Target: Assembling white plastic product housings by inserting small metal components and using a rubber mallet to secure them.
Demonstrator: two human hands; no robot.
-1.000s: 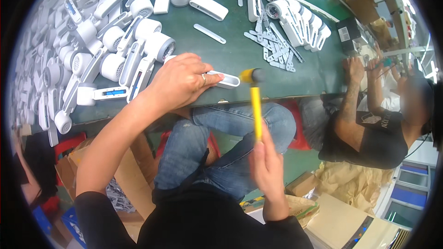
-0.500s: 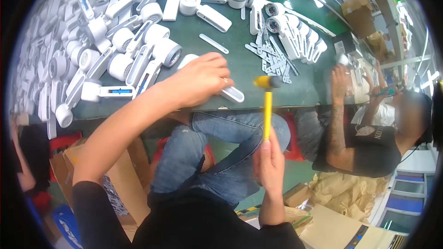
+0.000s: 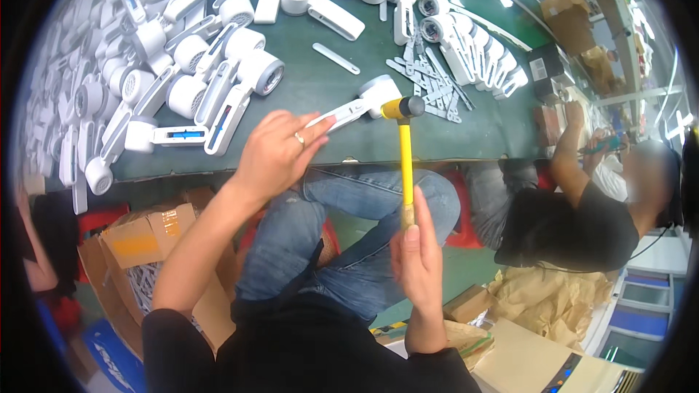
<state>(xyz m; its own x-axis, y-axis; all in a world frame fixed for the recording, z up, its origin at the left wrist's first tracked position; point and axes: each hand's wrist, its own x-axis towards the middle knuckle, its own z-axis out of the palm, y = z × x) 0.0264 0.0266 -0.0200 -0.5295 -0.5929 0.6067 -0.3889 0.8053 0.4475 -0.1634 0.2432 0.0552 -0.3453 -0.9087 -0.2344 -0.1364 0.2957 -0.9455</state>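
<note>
My left hand (image 3: pixel 280 151) grips the handle of a white handheld fan (image 3: pixel 348 112) near the table's front edge. The fan's round head (image 3: pixel 380 92) points away to the right, and the handle's long slot faces up. In my right hand (image 3: pixel 420 266) is a mallet (image 3: pixel 405 164) with a yellow shaft and a yellow and black head. The mallet stands upright, its head just in front of the fan's head; whether they touch I cannot tell. A loose grey-white strip (image 3: pixel 336 58) lies beyond the fan.
Many white fans (image 3: pixel 186 94) are heaped across the left of the green table (image 3: pixel 306 87). A row of fans (image 3: pixel 473 54) and a pile of grey strips (image 3: pixel 429 86) lie at right. A co-worker (image 3: pixel 575 211) sits at right. Cardboard boxes (image 3: pixel 149 236) stand below the table.
My left hand has drawn back toward me, and the fan in it has swung round so its head is at right. The mallet has shifted slightly left and up.
</note>
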